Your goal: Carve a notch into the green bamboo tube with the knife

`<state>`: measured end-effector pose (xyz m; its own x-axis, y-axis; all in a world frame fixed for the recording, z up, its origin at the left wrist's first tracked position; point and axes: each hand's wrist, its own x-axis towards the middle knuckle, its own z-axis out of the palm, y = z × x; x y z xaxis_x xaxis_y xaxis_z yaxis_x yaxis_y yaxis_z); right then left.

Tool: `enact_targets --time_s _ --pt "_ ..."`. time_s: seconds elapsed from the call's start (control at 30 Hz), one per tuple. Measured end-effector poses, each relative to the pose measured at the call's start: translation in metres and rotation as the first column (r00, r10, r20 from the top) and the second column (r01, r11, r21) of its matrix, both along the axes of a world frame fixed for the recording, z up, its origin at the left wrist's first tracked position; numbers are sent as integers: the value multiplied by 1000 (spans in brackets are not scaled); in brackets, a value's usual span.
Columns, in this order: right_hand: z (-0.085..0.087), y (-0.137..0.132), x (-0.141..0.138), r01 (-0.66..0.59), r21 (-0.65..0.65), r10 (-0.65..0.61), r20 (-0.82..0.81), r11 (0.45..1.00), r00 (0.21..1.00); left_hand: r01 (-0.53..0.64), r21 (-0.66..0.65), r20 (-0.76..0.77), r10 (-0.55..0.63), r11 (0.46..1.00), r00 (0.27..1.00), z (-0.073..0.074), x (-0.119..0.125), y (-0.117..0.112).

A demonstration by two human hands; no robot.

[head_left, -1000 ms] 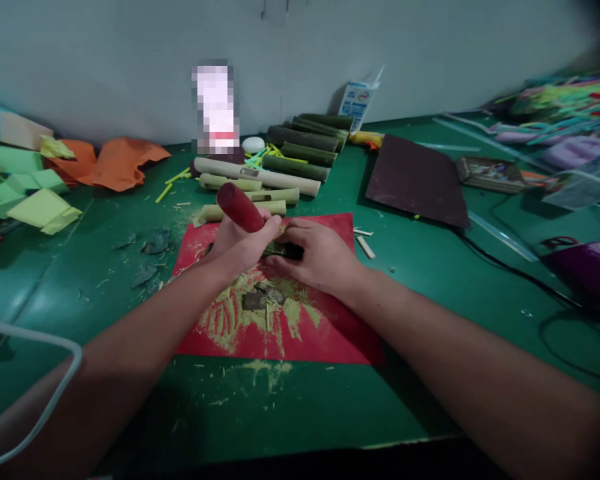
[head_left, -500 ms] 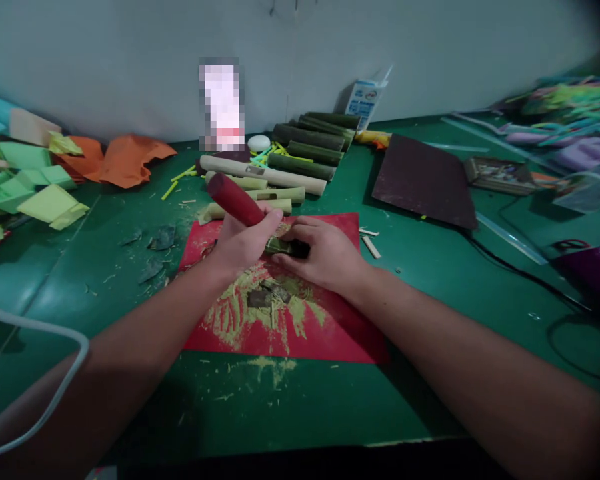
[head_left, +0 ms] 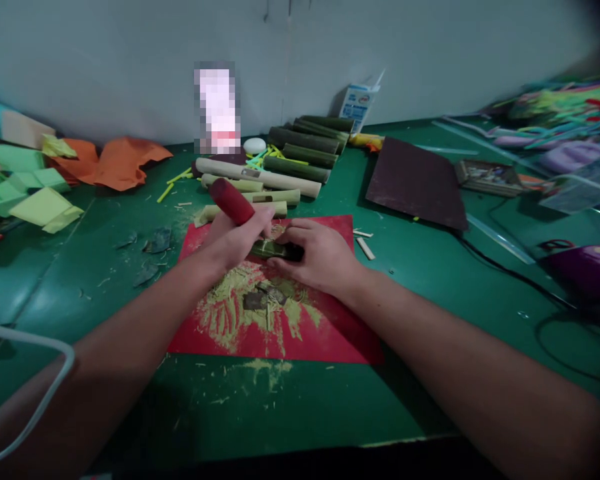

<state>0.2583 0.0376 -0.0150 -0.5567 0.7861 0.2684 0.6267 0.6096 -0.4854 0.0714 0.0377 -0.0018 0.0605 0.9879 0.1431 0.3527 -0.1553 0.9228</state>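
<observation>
My left hand (head_left: 233, 239) is closed around a thick red handle (head_left: 234, 201) that slants up to the left. The working end of this red-handled tool is hidden by my fingers. My right hand (head_left: 325, 257) grips a short green bamboo tube (head_left: 270, 249), with the thumb on the near side and the fingers over the far side. The two hands are close together, the left one against the left part of the tube. Under them lies a red sheet (head_left: 350, 340), strewn with pale sawdust (head_left: 230, 313) and dark bamboo scraps (head_left: 255, 300).
Behind the sheet lie pale bamboo tubes (head_left: 280, 183), some with cut slots, and dark green ones (head_left: 305, 137). A brown board (head_left: 417, 183) and a small box (head_left: 487, 177) are at right. Folded papers (head_left: 45, 207) lie left. A white cable (head_left: 55, 342) crosses my left forearm.
The whole view has shifted slightly. Both hands keep their grip, and the left hand with the red handle has moved a little away from the right hand, showing more of the bamboo tube.
</observation>
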Motion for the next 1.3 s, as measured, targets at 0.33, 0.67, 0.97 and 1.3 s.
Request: enact_targets --time_s 0.33,0.67,0.97,1.3 --pt "0 0 -1 14 11 -14 -4 1000 1000 -8 66 51 5 998 999 -3 4 -1" --pt "0 1 -1 20 6 -20 -7 1000 1000 -18 123 -76 27 992 997 0 3 1" --pt "-3 0 0 38 5 -38 -33 999 999 18 111 -46 -13 994 999 0 2 -3" --pt "0 0 0 19 -1 -19 -24 1000 1000 -64 201 -15 69 977 998 -8 0 -4"
